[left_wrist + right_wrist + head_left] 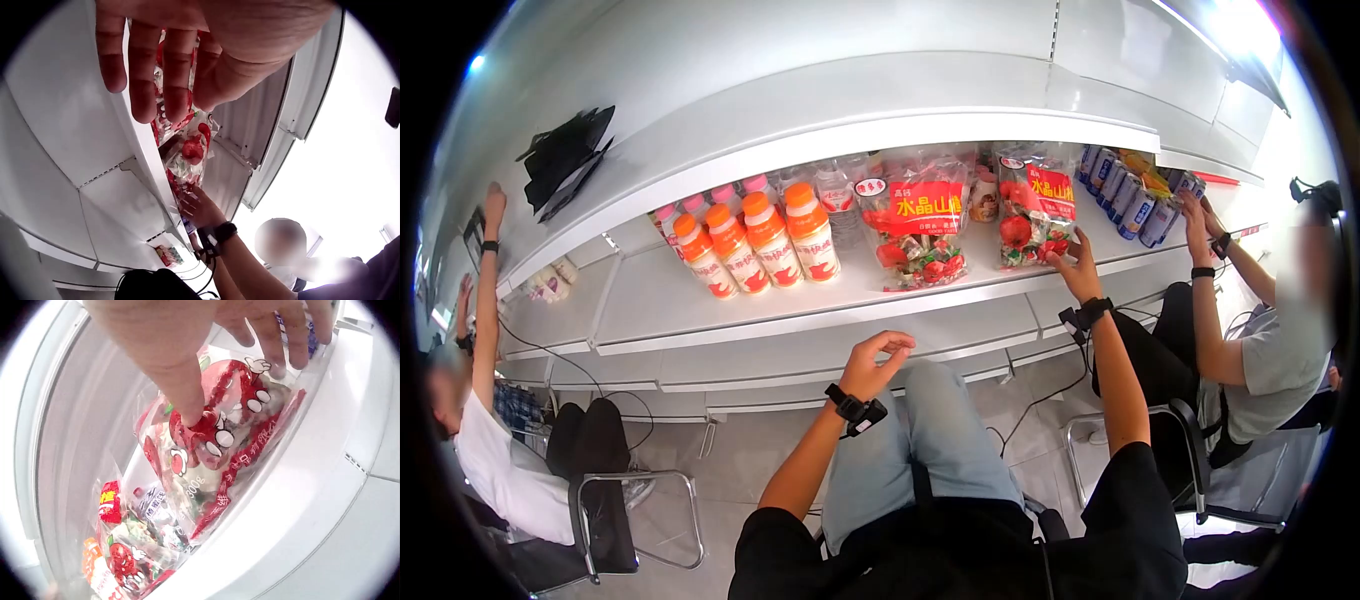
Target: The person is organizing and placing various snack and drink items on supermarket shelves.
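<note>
Two clear bags of red-labelled hawthorn candy stand upright on the shelf. My right hand (pixel 1078 268) is at the lower right corner of the right candy bag (pixel 1036 212). In the right wrist view its thumb (pixel 187 403) lies against the front of that bag, with the other fingers spread beside it. The left candy bag (pixel 922 225) leans back a short way to the left. My left hand (pixel 874 366) hovers in front of the shelf, above my lap, its fingers loosely bent and holding nothing.
Orange-capped bottles (pixel 762 240) stand in a row left of the bags, with pink-capped bottles behind. Blue cans (pixel 1135 200) are at the right, where another person's hands (pixel 1197 225) reach in. An upper shelf edge (pixel 840 140) overhangs the goods. Another person sits at left.
</note>
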